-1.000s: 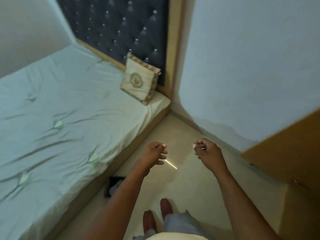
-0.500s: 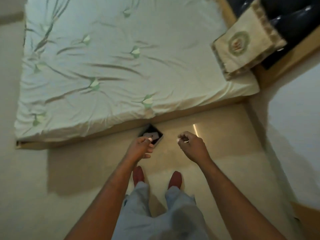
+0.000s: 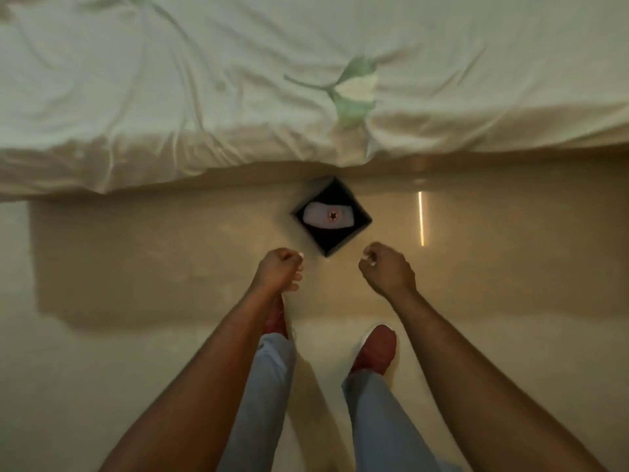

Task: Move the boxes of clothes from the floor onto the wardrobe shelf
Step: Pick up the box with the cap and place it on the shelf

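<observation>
A small black open-topped box (image 3: 327, 240) stands on the floor against the bed's side, turned cornerwise to me. A folded white cloth with a red star mark (image 3: 327, 216) lies inside it. My left hand (image 3: 280, 270) hovers just left of the box's near corner, fingers curled into a fist with nothing in it. My right hand (image 3: 388, 270) is just right of that corner, also curled and holding nothing. Neither hand touches the box. No wardrobe or shelf is in view.
A low bed with a rumpled pale green sheet (image 3: 238, 97) fills the top of the view. Beige floor (image 3: 136, 250) spreads on both sides. My feet in red shoes (image 3: 376, 349) stand just behind the hands.
My view has swung from the wall corner down to the bed's edge and closed in on the box. Both hands stay curled and now flank the box's near corner.
</observation>
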Tool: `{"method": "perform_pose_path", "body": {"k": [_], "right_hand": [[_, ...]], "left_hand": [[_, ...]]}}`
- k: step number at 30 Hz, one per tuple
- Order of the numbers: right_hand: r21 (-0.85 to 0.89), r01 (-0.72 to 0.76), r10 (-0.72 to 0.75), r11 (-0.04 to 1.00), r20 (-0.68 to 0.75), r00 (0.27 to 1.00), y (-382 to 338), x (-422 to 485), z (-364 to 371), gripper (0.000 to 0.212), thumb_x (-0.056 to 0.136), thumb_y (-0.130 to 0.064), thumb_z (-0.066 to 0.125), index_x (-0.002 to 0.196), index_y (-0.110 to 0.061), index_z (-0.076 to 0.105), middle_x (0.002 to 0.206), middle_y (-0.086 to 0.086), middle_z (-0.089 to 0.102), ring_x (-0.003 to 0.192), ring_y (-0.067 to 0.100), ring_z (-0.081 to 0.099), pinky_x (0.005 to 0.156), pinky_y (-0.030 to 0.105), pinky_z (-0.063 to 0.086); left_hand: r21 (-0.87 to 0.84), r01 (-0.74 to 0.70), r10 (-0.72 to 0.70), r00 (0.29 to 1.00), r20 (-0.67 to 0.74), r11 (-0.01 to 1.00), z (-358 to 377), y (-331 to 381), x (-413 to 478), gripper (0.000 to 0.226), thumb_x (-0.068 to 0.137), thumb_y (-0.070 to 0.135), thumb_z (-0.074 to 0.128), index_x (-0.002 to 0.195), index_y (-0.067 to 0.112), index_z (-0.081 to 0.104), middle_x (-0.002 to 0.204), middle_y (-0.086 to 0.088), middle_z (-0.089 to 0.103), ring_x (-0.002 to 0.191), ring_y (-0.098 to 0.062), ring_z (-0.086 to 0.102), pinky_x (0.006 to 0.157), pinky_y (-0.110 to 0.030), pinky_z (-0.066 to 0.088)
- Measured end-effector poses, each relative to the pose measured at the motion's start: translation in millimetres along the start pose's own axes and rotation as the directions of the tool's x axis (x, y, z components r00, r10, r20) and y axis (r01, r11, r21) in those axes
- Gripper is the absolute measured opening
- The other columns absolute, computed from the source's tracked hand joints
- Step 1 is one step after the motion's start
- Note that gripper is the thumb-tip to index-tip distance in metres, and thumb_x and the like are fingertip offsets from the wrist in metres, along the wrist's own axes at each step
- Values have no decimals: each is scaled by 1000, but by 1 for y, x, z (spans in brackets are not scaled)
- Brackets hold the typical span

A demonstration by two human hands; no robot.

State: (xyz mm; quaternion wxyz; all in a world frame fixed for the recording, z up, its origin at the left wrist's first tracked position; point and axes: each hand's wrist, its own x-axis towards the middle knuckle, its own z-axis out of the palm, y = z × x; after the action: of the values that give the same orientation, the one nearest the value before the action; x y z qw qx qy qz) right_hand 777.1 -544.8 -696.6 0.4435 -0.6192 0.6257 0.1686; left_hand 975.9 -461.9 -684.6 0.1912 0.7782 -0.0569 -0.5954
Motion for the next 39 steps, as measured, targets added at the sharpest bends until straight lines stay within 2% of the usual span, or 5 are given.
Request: {"method": "perform_pose_path", "body": {"k": [8, 12, 18, 22, 39], "right_hand": [[-100, 73, -86, 992, -137, 987, 6, 162, 78, 81, 86, -29, 63, 154, -12, 21, 155, 14, 32, 141, 35, 32, 103, 46, 44], [-99, -59, 42, 993, -158, 986, 10, 178, 96, 66, 89, -42, 61, 143, -13, 36, 125, 15, 60, 111, 36, 61, 81, 38, 50], [-210, -99, 100, 973, -10, 995, 29, 172, 113, 30, 97, -34, 39, 121, -22, 54, 116, 16, 66, 104, 39, 63, 76, 34, 43], [-206, -71, 52, 976, -95, 994, 31, 125, 105, 27, 98, -29, 42, 107, -12, 61, 111, 18, 68, 100, 40, 64, 77, 35, 47], [61, -57, 77, 997, -414, 907, -55, -262, -200, 40, 95, -39, 50, 63, -18, 40, 83, 10, 63, 80, 35, 62, 58, 29, 32]], "left_hand": [[14, 82, -82, 996, -33, 996, 31, -26, 168, 38, 88, 41, 65, 104, 7, 60, 102, -12, 61, 93, -27, 64, 74, -43, 61], [79, 138, -133, 989, -69, 987, 33, -41, 201, 57, 80, 54, 65, 115, 10, 59, 115, -11, 62, 101, -29, 63, 75, -40, 61], [382, 46, 27, 983, -184, 923, 6, -79, 207, 35, 86, 34, 43, 100, 9, 64, 114, -19, 68, 93, -37, 69, 82, -42, 58], [526, -34, 149, 973, -178, 850, 0, -72, 162, 27, 91, 21, 46, 64, 14, 45, 91, -26, 67, 83, -38, 65, 67, -30, 45], [642, -492, 658, 753, -25, 588, -42, 152, -271, 43, 88, 37, 49, 55, 11, 43, 56, -11, 56, 57, -31, 57, 49, -31, 38]]}}
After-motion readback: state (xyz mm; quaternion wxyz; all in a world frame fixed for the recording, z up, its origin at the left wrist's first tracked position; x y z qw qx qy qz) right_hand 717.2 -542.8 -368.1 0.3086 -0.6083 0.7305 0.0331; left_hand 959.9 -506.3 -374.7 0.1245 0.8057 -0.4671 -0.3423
